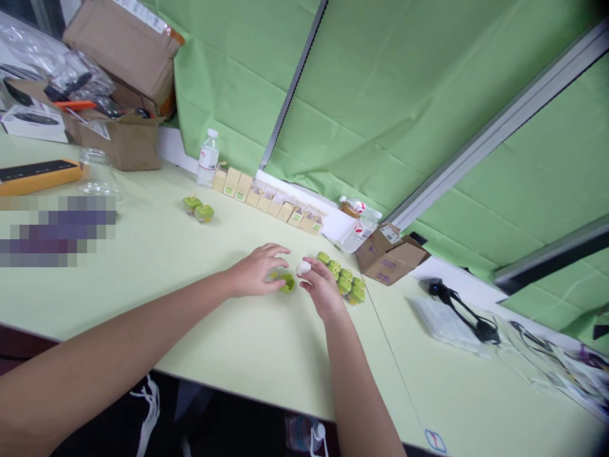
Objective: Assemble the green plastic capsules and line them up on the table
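Smooth white rounded piece [302, 269] pinched in the right hand [324, 289]
Left hand [257, 273], fingers spread, curves beside a bright-green container [288, 283]; contact unclear.

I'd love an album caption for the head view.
Right hand holding a white object, left hand by a small green item, green-topped containers nearby.

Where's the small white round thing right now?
The small white round thing is just below the centre of the head view, held in the right hand, with a green container to its lower left, by the left hand.
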Motion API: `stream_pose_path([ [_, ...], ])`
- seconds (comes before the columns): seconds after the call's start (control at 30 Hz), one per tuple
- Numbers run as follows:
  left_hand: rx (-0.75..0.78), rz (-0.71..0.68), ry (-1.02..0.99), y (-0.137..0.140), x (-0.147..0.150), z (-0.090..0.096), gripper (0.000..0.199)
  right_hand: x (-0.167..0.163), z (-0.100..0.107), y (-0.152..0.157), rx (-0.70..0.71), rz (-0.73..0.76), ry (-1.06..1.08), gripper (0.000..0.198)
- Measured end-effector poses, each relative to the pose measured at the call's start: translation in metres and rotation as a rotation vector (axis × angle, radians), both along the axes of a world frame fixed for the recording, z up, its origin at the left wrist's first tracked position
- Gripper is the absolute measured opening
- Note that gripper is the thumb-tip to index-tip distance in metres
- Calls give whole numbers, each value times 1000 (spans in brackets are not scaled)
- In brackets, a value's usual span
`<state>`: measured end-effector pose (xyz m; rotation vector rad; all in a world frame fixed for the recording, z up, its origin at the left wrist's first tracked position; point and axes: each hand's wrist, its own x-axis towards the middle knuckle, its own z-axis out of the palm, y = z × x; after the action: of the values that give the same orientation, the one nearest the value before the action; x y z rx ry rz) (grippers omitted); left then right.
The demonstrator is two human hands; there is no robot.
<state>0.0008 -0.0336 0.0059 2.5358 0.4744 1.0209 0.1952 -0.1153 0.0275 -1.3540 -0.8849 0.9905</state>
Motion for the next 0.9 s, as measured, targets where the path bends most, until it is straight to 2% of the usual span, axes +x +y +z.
stream_pose_path([
  [0.13,4,-22,-21,-9,5,4,48,-4,0,1,50,23,-36,40],
  [0.23,1,-16,-62,-10,7,5,53,-7,-3,3,132,36,-134,41],
  [0.43,23,-12,-94,-7,6,4,45,-11,-11,5,313,-14,-489,39],
  [0.57,2,-22,-101,-7,5,6,40,-11,-11,4,370,-42,-710,39],
  [0.73,-96,-15,-123,-9,5,6,32,-18,-7,-1,412,-13,-815,38],
  [0.9,-255,21,-211,-11,10,3,31,-24,-10,-2,483,43,-801,38],
])
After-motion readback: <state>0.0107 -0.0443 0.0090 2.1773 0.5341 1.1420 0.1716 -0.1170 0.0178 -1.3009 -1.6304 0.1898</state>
